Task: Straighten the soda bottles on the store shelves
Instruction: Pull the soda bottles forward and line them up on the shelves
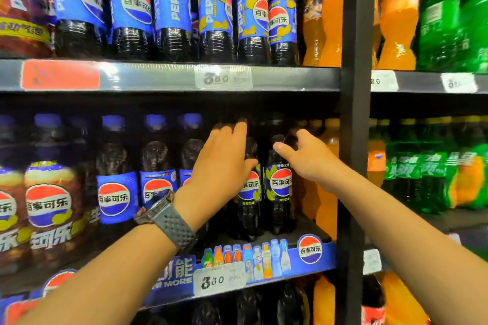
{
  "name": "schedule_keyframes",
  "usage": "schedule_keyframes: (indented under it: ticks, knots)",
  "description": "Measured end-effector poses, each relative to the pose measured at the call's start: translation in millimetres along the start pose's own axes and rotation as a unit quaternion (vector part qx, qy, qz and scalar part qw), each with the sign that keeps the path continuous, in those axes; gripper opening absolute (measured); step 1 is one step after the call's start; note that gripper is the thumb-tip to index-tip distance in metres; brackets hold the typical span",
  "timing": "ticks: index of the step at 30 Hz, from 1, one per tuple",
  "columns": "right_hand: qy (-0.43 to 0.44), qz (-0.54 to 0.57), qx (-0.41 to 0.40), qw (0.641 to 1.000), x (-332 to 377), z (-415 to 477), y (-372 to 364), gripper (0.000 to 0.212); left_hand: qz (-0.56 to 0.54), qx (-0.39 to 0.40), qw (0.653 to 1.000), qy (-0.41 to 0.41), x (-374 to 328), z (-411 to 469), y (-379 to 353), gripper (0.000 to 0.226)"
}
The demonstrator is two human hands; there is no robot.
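Two black-capped Pepsi bottles with blue and yellow-green labels stand side by side at the right end of the middle shelf (311, 256). My left hand (221, 163) reaches in with straight fingers beside the neck of the left bottle (249, 190), and its thumb touches that bottle's shoulder. My right hand (306, 158) comes in from the right. Its thumb lies across the front of the right bottle's (281, 187) neck, and its fingers curl behind the neck into the dark.
Blue-capped Pepsi bottles (117, 192) fill the shelf to the left, with another Pepsi row (171, 8) on the shelf above. Orange soda bottles (327, 192) stand just right of my right hand. A black upright post (355, 113) separates the bay of green bottles (433, 174).
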State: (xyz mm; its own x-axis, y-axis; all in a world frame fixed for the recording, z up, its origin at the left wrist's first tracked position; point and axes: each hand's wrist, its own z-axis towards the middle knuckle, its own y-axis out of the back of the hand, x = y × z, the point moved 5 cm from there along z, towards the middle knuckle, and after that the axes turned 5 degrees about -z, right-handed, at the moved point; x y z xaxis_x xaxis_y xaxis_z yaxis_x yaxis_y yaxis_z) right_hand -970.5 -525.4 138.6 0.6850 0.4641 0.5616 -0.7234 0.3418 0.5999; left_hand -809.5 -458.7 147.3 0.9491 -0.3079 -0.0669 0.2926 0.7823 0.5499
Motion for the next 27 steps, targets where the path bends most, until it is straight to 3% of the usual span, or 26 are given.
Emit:
schedule_keyframes:
  ticks: [8, 12, 17, 19, 22, 24, 27]
  knots:
    - [0.06, -0.054, 0.055, 0.995, 11.8, -7.2, 5.9, 0.068, 0.029, -0.01, 1.0, 0.004, -18.9, -6.4, 15.5, 0.064]
    - [0.1, -0.103, 0.065, 0.988, 24.4, -17.9, 25.4, 0.043, 0.065, -0.014, 0.997, -0.039, -32.0, -6.1, 44.6, 0.056]
    - [0.184, -0.15, 0.094, 0.967, 62.0, -27.8, 76.5, 0.041, -0.015, -0.042, 0.998, -0.045, -44.6, 20.2, 110.0, 0.025]
    - [0.22, -0.087, 0.052, 0.97, 89.1, -23.0, 103.7, 0.026, -0.034, -0.096, 0.994, -0.042, -42.4, 39.8, 133.3, 0.018]
    - [0.241, 0.008, -0.107, 0.965, 121.2, 5.9, 138.6, 0.011, -0.016, -0.161, 0.987, -0.017, -30.2, 75.6, 153.0, 0.017]
    - [0.213, 0.021, -0.155, 0.964, 131.3, 39.6, 143.5, 0.025, 0.006, -0.156, 0.987, 0.025, -17.8, 99.6, 152.4, 0.034]
    - [0.11, 0.029, -0.121, 0.986, 128.6, 94.1, 129.8, 0.048, -0.01, -0.128, 0.989, 0.075, -3.2, 125.1, 143.0, 0.05]
